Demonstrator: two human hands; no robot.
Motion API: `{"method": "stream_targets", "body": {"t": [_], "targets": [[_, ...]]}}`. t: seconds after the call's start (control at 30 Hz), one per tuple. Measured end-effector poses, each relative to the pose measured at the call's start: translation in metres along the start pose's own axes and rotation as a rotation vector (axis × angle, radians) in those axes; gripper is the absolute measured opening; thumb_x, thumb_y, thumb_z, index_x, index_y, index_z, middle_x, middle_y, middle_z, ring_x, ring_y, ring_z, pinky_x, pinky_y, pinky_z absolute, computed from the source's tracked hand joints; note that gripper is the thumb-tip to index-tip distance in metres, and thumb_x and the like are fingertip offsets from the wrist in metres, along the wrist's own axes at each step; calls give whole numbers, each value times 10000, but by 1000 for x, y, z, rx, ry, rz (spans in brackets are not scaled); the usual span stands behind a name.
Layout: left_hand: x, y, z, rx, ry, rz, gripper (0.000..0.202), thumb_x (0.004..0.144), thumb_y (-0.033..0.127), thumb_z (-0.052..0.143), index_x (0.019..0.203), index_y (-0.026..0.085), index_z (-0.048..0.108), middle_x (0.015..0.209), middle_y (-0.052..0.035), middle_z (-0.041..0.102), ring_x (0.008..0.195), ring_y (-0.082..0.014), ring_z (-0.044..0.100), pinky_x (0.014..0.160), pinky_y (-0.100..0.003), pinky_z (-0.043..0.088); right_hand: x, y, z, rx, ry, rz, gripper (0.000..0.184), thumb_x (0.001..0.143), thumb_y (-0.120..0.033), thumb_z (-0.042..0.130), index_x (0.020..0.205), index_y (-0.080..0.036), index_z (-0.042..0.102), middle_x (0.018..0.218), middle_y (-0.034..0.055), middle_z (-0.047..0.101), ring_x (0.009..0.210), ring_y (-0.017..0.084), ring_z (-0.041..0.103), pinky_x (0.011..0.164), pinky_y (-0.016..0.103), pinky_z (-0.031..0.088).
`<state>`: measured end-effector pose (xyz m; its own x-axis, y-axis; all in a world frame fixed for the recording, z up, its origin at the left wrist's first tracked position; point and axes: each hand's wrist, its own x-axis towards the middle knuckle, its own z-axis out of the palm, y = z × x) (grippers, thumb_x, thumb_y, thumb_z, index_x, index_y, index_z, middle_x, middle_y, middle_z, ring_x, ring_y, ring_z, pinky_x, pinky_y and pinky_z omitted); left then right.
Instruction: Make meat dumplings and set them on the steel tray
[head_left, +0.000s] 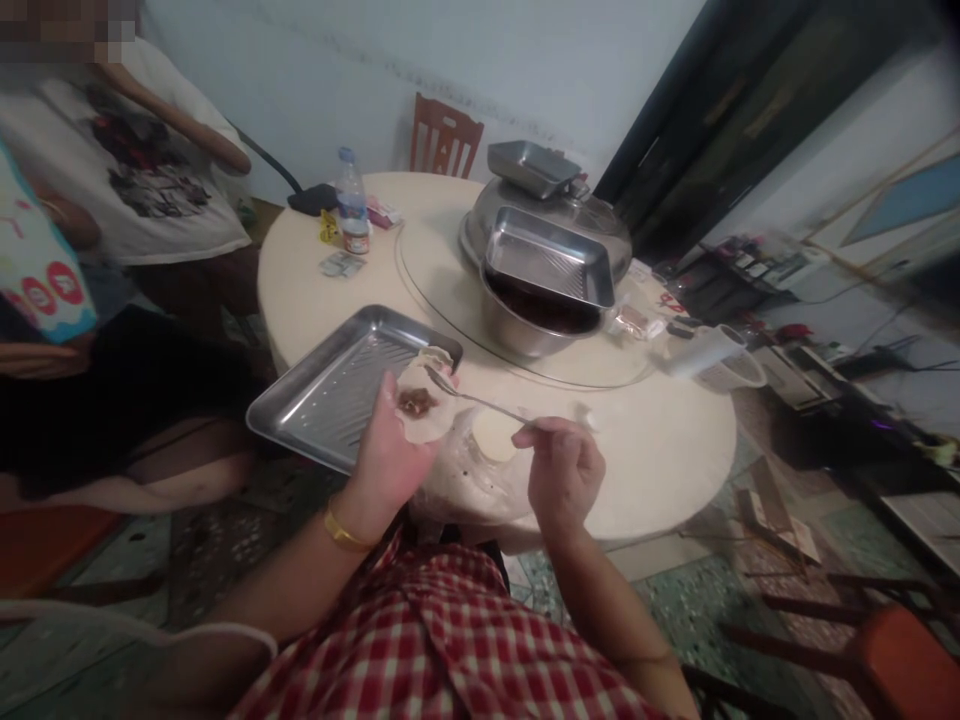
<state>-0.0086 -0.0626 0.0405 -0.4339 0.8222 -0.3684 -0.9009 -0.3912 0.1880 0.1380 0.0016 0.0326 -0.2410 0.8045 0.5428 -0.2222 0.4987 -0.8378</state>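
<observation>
In my left hand (pixel 390 460) lies a round dumpling wrapper (pixel 425 428), cupped by the fingers, with a dab of brown filling (pixel 416 402) at its middle. My right hand (pixel 564 470) pinches the handle of a metal spoon (pixel 487 403). The spoon's bowl is at the wrapper's far edge, past the filling. Below both hands, a clear plastic bag (pixel 480 485) rests at the table's near edge, with pale round wrappers (pixel 495 435) at its opening. A shallow metal tray (pixel 322 385) is beside and partly behind my left hand.
On the round table (pixel 675 450), a steel bowl (pixel 525 330) carries a metal tray (pixel 551 258), before a large lidded pan (pixel 472 230). A water bottle (pixel 351 195) and small jar (pixel 355 237) stand far left. A plastic container (pixel 716 360) is at right. People are at the left.
</observation>
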Motion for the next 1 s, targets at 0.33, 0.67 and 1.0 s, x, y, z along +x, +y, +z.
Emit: {"method": "stream_targets", "body": {"t": [0.33, 0.67, 1.0], "targets": [[-17, 1, 15, 80, 39, -23, 501, 989, 426, 317, 1232, 92, 600, 996, -122, 728, 921, -225, 697, 855, -357, 570, 33, -33, -11, -179, -383, -489, 135, 951, -188, 420, 961, -209, 553, 739, 10, 613, 679, 143, 599, 596, 298, 504], [-17, 7, 15, 54, 41, -112, 570, 1000, 462, 226, 1297, 103, 554, 891, -94, 727, 812, -200, 703, 837, -335, 556, 50, -33, -7, -377, -612, -807, 206, 905, -103, 439, 1044, -206, 552, 844, 57, 676, 791, 179, 633, 698, 371, 540], [-12, 10, 7, 81, 32, -140, 611, 976, 489, 315, 1372, 52, 475, 1032, -168, 715, 928, -268, 707, 800, -390, 584, 65, -17, -15, -276, -326, -555, 203, 962, -152, 407, 1000, -237, 588, 832, 25, 659, 783, 162, 632, 706, 341, 525]]}}
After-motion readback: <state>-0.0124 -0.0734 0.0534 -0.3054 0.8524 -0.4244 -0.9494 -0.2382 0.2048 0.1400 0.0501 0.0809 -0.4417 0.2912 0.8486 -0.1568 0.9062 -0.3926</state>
